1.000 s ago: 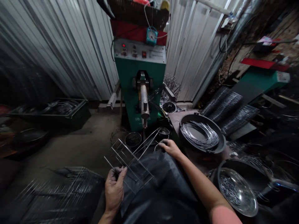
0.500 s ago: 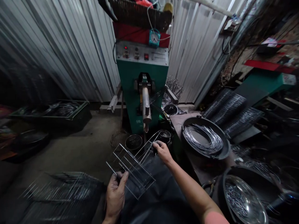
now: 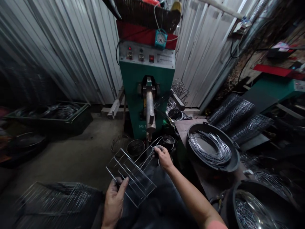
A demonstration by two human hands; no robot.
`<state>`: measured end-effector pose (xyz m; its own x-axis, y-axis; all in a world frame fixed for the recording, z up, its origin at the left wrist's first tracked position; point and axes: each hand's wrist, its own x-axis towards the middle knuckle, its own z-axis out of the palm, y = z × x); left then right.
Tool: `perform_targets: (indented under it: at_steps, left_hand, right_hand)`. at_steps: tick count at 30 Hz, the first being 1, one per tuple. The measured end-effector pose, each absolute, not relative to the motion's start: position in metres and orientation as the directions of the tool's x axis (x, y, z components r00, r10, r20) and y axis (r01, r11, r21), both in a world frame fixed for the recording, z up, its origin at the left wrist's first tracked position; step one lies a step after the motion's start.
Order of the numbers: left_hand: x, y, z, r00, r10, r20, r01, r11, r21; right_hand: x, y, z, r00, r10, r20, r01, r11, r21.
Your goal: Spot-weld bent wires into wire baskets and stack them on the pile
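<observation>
Since the earliest frame, the right hand (image 3: 164, 157) has come in from beside the wire rack (image 3: 138, 167) to its far right side, while the view has shifted slightly, so the pans at the right sit lower in it. The left hand (image 3: 113, 200) grips the rack's near left edge between thumb and fingers; the right is closed, thumb against fingertips, at the far right wires, though exactly which wire it pinches is hidden. Holding opposite sides probably keeps so light a frame steady and its open face turned up.

The rack hangs tilted above the dark covering on the person's lap (image 3: 164, 200), below and apart from the metal arm (image 3: 150, 105) of the green machine (image 3: 162, 74). A dark bowl (image 3: 135, 148) stands on the floor beyond the rack.

To the right, a black pan (image 3: 235, 160) on a table (image 3: 181, 124) holds looped wires (image 3: 220, 148); its raised wall likely keeps them from springing loose. Nearer, a shiny bowl holds short metal pieces (image 3: 245, 214), presumably within easy reach of the right arm. At the lower left, more wire racks (image 3: 64, 197) lie stacked, blurred, their like shapes perhaps letting them nest compactly.
</observation>
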<state>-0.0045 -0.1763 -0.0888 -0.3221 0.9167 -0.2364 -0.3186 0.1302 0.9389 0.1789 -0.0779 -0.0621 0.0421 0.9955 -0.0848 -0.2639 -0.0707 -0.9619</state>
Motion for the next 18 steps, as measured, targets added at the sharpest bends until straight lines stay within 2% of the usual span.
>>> perform_targets:
  at_steps: [7, 14, 18]
  left_hand:
    - [-0.005, -0.166, -0.088, -0.337, 0.917, -0.211, -0.282, 0.116, 0.952]
    - [-0.003, -0.151, -0.079, -0.425, 0.889, -0.171, -0.208, 0.088, 0.974]
    - [-0.005, -0.148, -0.078, -0.411, 0.894, -0.176, -0.181, 0.109, 0.977]
  right_hand:
    - [0.171, -0.068, -0.064, 0.092, 0.991, -0.101, -0.308, -0.068, -0.949]
    - [0.168, -0.058, -0.062, 0.136, 0.978, -0.160, -0.341, -0.106, -0.934]
    - [0.167, -0.054, -0.061, 0.150, 0.973, -0.174, -0.353, -0.111, -0.929]
